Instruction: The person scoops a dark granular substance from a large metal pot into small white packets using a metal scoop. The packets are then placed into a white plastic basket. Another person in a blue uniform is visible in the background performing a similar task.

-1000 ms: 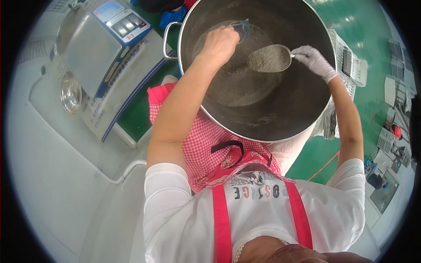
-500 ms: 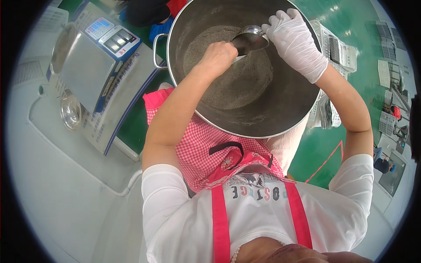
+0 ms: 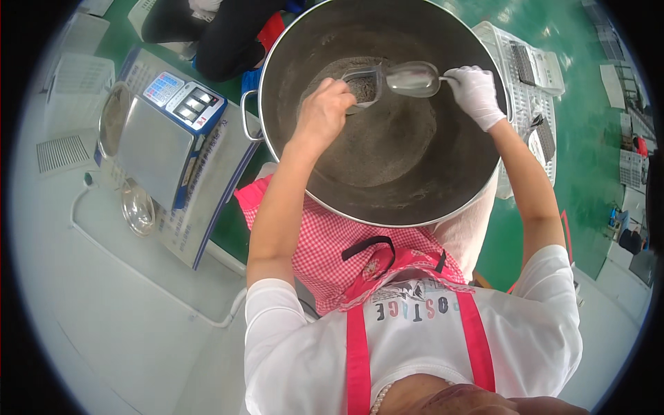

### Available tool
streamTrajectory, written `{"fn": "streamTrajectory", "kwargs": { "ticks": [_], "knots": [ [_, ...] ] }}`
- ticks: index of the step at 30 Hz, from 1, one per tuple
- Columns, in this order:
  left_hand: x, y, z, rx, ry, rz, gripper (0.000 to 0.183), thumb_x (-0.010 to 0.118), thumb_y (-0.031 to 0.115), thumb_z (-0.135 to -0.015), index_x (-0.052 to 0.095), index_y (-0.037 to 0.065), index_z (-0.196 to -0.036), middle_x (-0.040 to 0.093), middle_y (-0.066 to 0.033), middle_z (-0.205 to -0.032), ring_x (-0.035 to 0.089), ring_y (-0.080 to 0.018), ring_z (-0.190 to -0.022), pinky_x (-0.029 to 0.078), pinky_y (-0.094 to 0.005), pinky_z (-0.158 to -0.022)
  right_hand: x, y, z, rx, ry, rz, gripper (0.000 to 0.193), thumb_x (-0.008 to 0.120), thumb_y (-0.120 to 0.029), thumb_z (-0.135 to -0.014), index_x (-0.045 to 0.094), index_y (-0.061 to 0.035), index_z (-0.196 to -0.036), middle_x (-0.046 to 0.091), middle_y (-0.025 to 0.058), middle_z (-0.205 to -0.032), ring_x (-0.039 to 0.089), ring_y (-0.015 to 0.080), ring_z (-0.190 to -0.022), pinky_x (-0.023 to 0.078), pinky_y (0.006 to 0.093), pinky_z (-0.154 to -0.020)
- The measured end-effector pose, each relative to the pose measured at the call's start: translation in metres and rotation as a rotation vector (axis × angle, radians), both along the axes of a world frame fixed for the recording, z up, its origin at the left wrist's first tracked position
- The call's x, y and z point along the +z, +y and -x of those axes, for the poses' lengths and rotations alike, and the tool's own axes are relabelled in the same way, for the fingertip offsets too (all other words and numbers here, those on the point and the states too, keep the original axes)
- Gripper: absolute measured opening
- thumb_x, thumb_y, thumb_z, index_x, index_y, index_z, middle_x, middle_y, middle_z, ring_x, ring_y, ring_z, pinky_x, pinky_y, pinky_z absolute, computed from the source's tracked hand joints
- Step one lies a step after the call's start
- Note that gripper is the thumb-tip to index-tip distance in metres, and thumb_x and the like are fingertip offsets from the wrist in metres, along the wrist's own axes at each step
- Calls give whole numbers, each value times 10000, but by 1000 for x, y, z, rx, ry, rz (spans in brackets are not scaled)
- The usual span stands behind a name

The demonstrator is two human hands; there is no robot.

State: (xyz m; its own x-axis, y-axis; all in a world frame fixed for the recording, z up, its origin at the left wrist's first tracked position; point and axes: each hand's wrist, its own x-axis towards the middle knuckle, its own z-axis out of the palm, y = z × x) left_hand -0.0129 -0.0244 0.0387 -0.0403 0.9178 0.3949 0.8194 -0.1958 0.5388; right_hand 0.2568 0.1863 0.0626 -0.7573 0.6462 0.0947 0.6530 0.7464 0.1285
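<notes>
A large metal pot (image 3: 460, 166) stands in front of me, with grey powder (image 3: 398, 149) spread over its bottom. My left hand (image 3: 325, 114), bare, pinches the edge of a small open pouch (image 3: 364, 88) above the powder. Some grey powder shows inside the pouch's mouth. In a white glove, my right hand (image 3: 476, 95) grips the handle of a metal scoop (image 3: 413, 79). The scoop's bowl lies level beside the pouch mouth, its tip touching or nearly touching it. Whether any powder sits in the scoop is unclear.
On the left, a digital scale (image 3: 153, 149) stands on a table (image 3: 228, 162) with metal bowls (image 3: 137, 207) beside it. Past the pot's right side is a white plastic basket (image 3: 492, 48) holding dark flat packets (image 3: 524, 66). Another person's dark-clothed legs (image 3: 228, 41) are at the upper left.
The scoop has turned from a dark, tilted position against the pouch to a level one, drawn rightward. My hands have moved farther apart, and the pouch's mouth now shows open.
</notes>
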Motion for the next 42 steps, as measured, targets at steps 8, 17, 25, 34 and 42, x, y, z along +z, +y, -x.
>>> {"fn": "streamTrajectory", "kwargs": {
  "ticks": [8, 17, 25, 34, 42],
  "knots": [
    [-2, 1, 8, 11, 28, 60, 113, 649, -27, -737, 729, 20, -801, 660, -68, -857, 625, -250, -891, 541, -363, -739, -139, -39, 15, 37, -606, 238, 175, 632, -158, -831, 756, -127, -951, 726, 74, -955, 667, 234, -1004, 446, 403, -857],
    [-15, 4, 9, 154, 30, 136, 112, 652, -30, -723, 730, 23, -782, 655, -67, -842, 619, -256, -888, 539, -376, -745, -227, -99, 40, 156, -529, 374, 236, 619, -140, -836, 730, -170, -1041, 693, 61, -1031, 626, 228, -1061, 411, 408, -959],
    [-17, -1, 8, 204, 75, 203, 129, 636, -25, -734, 738, 34, -784, 644, -71, -834, 596, -260, -875, 535, -392, -748, -222, -120, 54, 380, -492, 508, 197, 641, -187, -823, 730, -191, -999, 676, 46, -1027, 599, 238, -1068, 397, 443, -928],
    [-20, -3, 8, 233, 137, 213, 120, 621, -41, -680, 708, 34, -715, 639, -114, -830, 593, -299, -883, 546, -413, -753, -37, 11, 13, 299, 148, 269, 138, 674, -177, -862, 760, -174, -969, 692, 39, -838, 639, 249, -820, 495, 392, -743],
    [-16, -6, 4, 188, 168, 313, 140, 613, 3, -730, 743, 31, -772, 653, -136, -878, 601, -309, -970, 569, -414, -780, 90, -22, 53, 397, 257, -37, 245, 665, -138, -880, 702, -186, -1117, 581, 35, -813, 572, 246, -838, 435, 399, -811]
  ]
}}
